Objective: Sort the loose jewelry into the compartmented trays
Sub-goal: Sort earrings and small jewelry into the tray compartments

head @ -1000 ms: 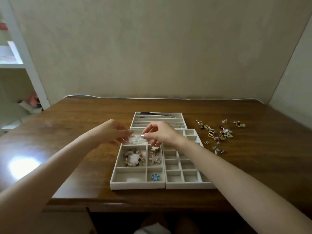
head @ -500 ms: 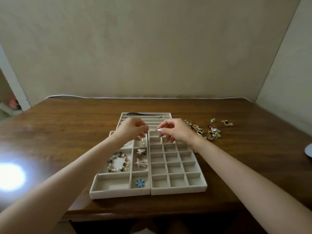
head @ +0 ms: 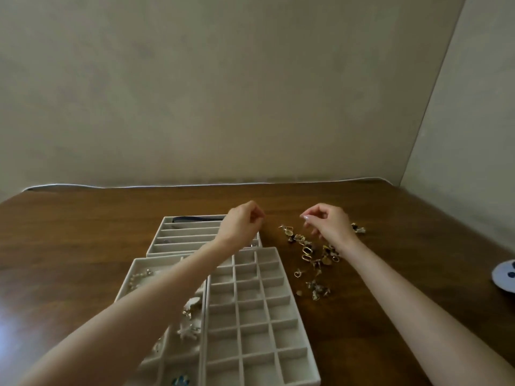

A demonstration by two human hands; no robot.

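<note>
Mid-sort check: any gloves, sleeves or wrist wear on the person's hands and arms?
No gloves: the left hand and right hand are bare. The left forearm and right forearm are bare too, with no sleeve edge in view. No watch or bracelet shows on either wrist. One nail on the right hand looks pale and glossy. Rings are too small to tell.

Three trays: slotted tray point(head: 184, 240), grid tray point(head: 237, 310), wide-cell tray point(head: 134, 270). One jewelry point(head: 308, 250) scatter, pieces too small to count. One counter point(head: 395, 246). One white disc point(head: 505, 277).
</note>
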